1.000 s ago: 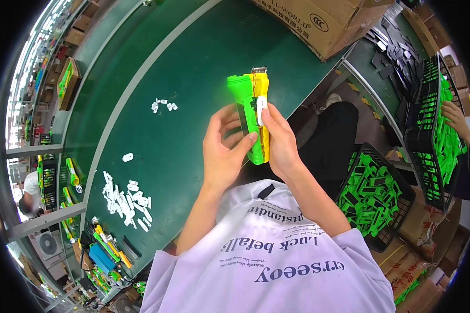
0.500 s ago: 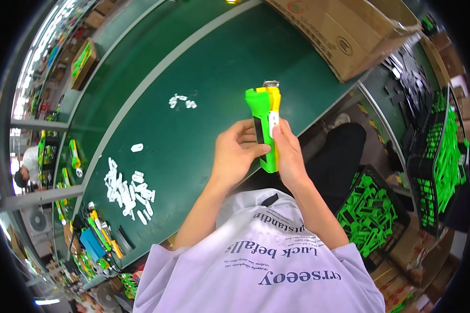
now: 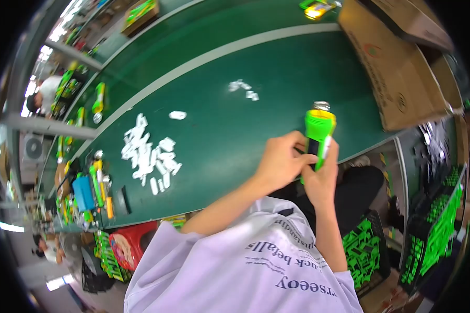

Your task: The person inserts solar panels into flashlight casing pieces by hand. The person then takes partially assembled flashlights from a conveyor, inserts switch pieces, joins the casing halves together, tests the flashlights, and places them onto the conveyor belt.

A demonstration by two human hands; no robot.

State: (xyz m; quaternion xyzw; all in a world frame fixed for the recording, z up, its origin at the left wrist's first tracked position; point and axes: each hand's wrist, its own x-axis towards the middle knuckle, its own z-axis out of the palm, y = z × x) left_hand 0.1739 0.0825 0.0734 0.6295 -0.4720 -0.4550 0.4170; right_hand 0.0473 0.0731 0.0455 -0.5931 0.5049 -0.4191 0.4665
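One green counter (image 3: 209,122) spans the work area. Its place in the view has shifted over the last second; this indicates a turn of the head camera, not movement of the counter. One cardboard box (image 3: 386,73) stands on it, at the right.

Both hands are closed around one flashlight, held above the near edge of the counter, its wide head pointing away from the wearer. One second ago, the green shell (image 3: 319,126) and the yellow shell (image 3: 330,116) showed side by side, with wiring visible at the seam. Now the green shell faces the camera and only a yellow rim and edge show behind it. The change suggests that the shells lie closer together; full closure of the seam cannot be confirmed, because the body has also rotated and the fingers cover its lower part.

Hand pose: the left hand (image 3: 283,160) approaches from the left, thumb laid across the lower front of the body, fingers curled toward its far side. The right hand (image 3: 322,180) grips the lower body from the right, wrist below the flashlight. The forearms converge from either side of the shirt.

A pile of white pieces (image 3: 143,151) lies on the counter, left of the hands. One white part (image 3: 327,146) shows at the flashlight's right side, just above the right hand.
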